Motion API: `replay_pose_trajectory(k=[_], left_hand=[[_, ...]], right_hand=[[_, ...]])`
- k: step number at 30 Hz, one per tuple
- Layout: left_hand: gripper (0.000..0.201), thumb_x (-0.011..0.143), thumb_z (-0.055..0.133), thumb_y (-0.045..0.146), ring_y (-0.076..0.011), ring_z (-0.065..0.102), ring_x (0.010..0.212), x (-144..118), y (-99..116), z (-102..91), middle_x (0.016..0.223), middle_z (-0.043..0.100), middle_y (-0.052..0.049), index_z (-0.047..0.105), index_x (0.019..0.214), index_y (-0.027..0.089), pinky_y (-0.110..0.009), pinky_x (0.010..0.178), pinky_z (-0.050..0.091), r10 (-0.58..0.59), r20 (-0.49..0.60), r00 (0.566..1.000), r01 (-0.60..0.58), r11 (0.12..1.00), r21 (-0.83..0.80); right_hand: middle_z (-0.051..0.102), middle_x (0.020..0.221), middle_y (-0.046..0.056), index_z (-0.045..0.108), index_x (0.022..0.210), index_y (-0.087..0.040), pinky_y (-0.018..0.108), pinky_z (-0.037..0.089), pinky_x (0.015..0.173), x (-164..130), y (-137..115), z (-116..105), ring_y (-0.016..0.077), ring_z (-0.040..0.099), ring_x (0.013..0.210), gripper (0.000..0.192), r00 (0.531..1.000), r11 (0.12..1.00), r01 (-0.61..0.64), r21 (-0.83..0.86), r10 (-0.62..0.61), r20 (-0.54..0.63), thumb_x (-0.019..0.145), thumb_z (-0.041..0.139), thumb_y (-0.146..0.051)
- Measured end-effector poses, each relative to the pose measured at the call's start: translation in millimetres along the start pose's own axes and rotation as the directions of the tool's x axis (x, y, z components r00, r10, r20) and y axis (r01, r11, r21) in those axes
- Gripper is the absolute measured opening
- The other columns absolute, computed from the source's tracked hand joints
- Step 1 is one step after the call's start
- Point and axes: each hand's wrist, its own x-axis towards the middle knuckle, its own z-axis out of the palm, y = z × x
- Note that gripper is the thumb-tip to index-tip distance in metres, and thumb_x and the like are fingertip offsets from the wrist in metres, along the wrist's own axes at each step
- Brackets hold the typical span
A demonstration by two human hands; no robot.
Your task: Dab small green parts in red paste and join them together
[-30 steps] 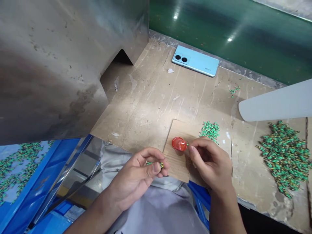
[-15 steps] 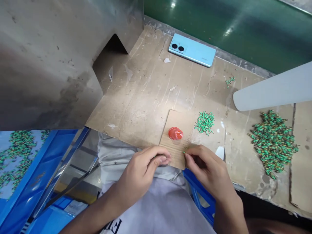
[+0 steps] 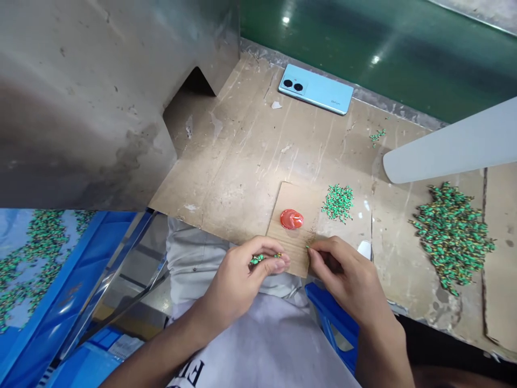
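My left hand (image 3: pixel 242 272) is curled at the near edge of a small cardboard piece (image 3: pixel 283 196), closed around several small green parts (image 3: pixel 258 259) with gold-coloured ends. The parts show between thumb and forefinger. Over the right edge of that cardboard, my right hand (image 3: pixel 343 275) pinches one tiny green part (image 3: pixel 307 247) between thumb and fingertips. Between and beyond the hands lies a shallow red dish (image 3: pixel 291 219) with a glossy surface; what is in it I cannot tell. A small heap of green parts (image 3: pixel 338 203) sits just right of the cardboard.
A larger heap of green parts (image 3: pixel 452 237) lies at the right. A pale blue phone (image 3: pixel 317 89) rests at the back. A white tube-like object (image 3: pixel 452 145) juts in from the right. Metal housing (image 3: pixel 100 102) stands left, above a blue tray (image 3: pixel 72 291) holding more parts.
My left hand has opened slightly at the thumb, so the green parts in it now show. My right hand has shifted a little, still pinching a green part.
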Motion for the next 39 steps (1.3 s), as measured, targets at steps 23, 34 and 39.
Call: replay_pose_trajectory(k=[23,34,39], left_hand=[[0.017,0.087,0.093,0.025,-0.0089,0.075,0.074,7.3,7.2,-1.0,0.082,0.080,-0.002,0.079,0.089,0.014,-0.014,0.063,0.054,-0.022,0.068,0.997,0.055,0.843,-0.535],[0.018,0.088,0.092,0.025,-0.0048,0.061,0.068,13.5,11.2,-0.3,0.092,0.080,-0.003,0.078,0.083,0.016,-0.014,0.067,0.051,0.022,-0.004,1.000,-0.020,0.812,-0.583],[0.023,0.084,0.095,0.032,-0.0096,0.066,0.072,10.7,7.5,-2.0,0.081,0.071,0.001,0.077,0.085,0.017,-0.019,0.069,0.055,0.009,-0.036,0.999,-0.026,0.867,-0.498]], right_hand=[[0.064,0.077,-0.002,0.068,0.094,-0.025,0.020,0.049,0.059,10.4,-44.1,22.9,0.0115,0.059,0.066,0.013,0.943,0.794,-0.119,0.597,0.279,-0.183,0.102,0.067,-0.014],[0.073,0.097,0.002,0.069,0.102,-0.023,0.018,0.061,0.066,14.1,-57.3,40.0,0.0109,0.070,0.075,0.008,0.944,0.605,-0.115,0.788,0.313,-0.103,0.106,0.065,-0.019],[0.077,0.103,0.003,0.072,0.102,-0.024,0.023,0.069,0.078,17.5,-66.9,43.0,0.0124,0.078,0.084,0.006,0.921,0.513,-0.097,0.853,0.370,-0.118,0.106,0.069,-0.021]])
